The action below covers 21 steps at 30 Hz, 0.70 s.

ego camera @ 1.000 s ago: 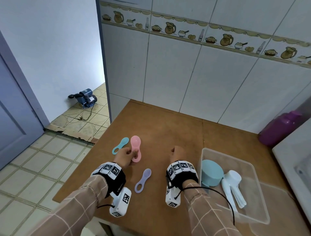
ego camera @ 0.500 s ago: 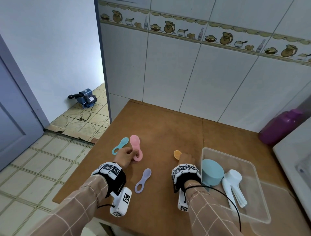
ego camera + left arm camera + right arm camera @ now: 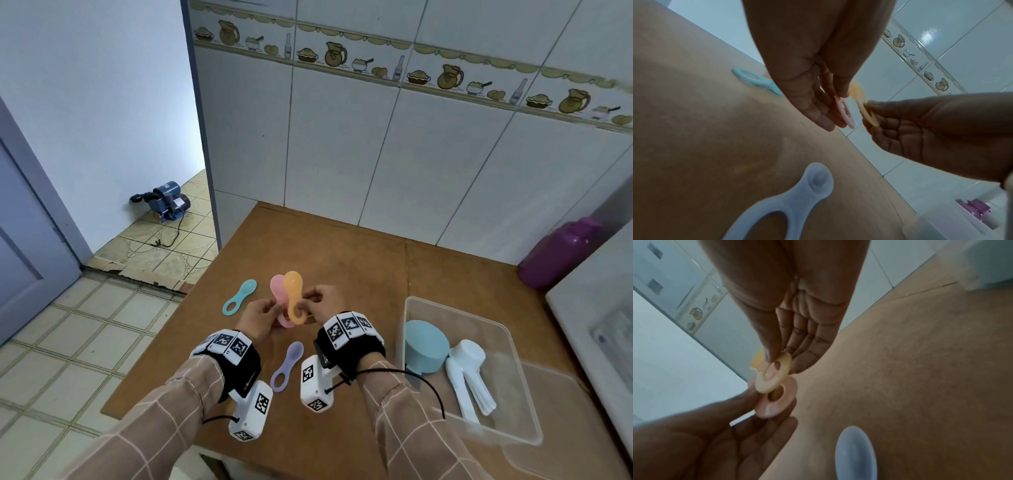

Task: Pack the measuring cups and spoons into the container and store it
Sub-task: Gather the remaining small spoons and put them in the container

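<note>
My left hand (image 3: 262, 313) pinches the ring end of a pink measuring spoon (image 3: 276, 285) and holds it above the brown table (image 3: 342, 260). My right hand (image 3: 320, 303) pinches an orange spoon (image 3: 293, 286) by its ring, overlapping the pink one. In the right wrist view the orange ring (image 3: 774, 374) lies partly over the pink ring (image 3: 777, 400). A teal spoon (image 3: 239, 296) and a lilac spoon (image 3: 287, 366) lie flat on the table. The clear container (image 3: 520, 435) at the right holds a teal cup (image 3: 424, 346) and white cups (image 3: 467, 373).
A clear lid (image 3: 582, 428) lies under the container's right side. A purple bottle (image 3: 558, 253) stands at the back right by a white appliance (image 3: 603, 329). The tiled wall (image 3: 376, 137) backs the table. The table's left edge drops to a tiled floor.
My right hand picked up the orange spoon and carried it left to the pink one. My left hand lifted the pink spoon off the table.
</note>
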Each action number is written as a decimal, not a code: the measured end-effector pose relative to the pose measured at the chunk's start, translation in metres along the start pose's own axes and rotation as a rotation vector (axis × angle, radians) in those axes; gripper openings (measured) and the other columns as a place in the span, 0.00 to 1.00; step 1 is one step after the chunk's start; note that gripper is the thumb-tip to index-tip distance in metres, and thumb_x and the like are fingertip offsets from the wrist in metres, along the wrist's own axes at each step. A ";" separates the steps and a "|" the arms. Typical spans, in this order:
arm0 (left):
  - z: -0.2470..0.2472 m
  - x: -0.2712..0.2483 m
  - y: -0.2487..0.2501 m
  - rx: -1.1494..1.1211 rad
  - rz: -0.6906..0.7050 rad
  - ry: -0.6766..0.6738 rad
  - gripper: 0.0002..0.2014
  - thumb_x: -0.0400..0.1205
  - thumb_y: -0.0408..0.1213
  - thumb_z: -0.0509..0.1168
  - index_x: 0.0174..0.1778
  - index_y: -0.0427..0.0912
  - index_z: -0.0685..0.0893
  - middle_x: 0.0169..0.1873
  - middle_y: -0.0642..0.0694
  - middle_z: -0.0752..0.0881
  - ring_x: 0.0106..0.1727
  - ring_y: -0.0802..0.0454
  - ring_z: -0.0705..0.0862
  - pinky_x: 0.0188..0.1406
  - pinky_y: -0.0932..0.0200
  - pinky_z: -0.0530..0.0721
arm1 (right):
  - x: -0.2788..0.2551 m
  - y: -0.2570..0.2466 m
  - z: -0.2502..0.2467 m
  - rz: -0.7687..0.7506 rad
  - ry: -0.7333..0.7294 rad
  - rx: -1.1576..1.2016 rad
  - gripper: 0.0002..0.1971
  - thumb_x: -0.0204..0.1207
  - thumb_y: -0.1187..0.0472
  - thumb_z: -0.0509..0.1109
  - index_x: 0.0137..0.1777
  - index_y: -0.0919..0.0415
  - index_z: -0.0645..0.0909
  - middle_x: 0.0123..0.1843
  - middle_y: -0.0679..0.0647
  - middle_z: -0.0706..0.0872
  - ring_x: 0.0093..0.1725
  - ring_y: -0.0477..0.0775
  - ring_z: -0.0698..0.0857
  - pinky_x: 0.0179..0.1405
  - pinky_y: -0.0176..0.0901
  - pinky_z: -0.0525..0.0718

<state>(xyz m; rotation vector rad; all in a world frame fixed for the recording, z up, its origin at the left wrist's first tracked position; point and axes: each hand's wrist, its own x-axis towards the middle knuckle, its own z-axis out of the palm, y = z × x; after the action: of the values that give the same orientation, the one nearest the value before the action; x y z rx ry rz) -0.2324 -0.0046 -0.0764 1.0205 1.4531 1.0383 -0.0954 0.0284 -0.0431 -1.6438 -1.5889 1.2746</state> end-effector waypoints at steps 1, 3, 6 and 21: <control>0.001 0.000 0.000 -0.015 -0.001 -0.010 0.10 0.85 0.33 0.57 0.43 0.34 0.81 0.32 0.43 0.85 0.30 0.54 0.84 0.22 0.72 0.81 | -0.001 -0.001 0.003 -0.002 -0.021 0.002 0.10 0.72 0.72 0.73 0.36 0.57 0.78 0.40 0.61 0.84 0.41 0.61 0.86 0.45 0.60 0.89; 0.003 -0.001 0.001 -0.048 -0.014 -0.031 0.11 0.86 0.33 0.56 0.45 0.34 0.81 0.36 0.40 0.86 0.33 0.53 0.85 0.27 0.70 0.84 | -0.001 -0.001 0.006 -0.001 -0.026 0.003 0.12 0.72 0.70 0.73 0.34 0.54 0.79 0.39 0.62 0.85 0.41 0.62 0.87 0.47 0.61 0.89; 0.002 -0.002 0.001 -0.172 -0.071 -0.054 0.14 0.87 0.35 0.53 0.43 0.36 0.82 0.38 0.38 0.87 0.36 0.50 0.87 0.36 0.61 0.88 | -0.002 0.001 0.008 -0.009 0.002 -0.005 0.02 0.72 0.68 0.75 0.43 0.64 0.86 0.41 0.64 0.87 0.45 0.67 0.90 0.49 0.61 0.89; -0.044 0.000 -0.004 -0.138 -0.078 0.179 0.10 0.83 0.31 0.61 0.35 0.39 0.79 0.34 0.38 0.82 0.32 0.49 0.81 0.20 0.65 0.85 | 0.010 -0.009 0.039 -0.011 0.064 -0.218 0.09 0.71 0.52 0.75 0.39 0.56 0.81 0.36 0.50 0.83 0.40 0.51 0.81 0.38 0.39 0.77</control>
<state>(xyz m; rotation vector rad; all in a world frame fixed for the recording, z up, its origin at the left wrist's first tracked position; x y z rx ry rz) -0.2762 -0.0094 -0.0759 0.7822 1.5292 1.1795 -0.1354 0.0298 -0.0542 -1.7842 -1.7453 1.0635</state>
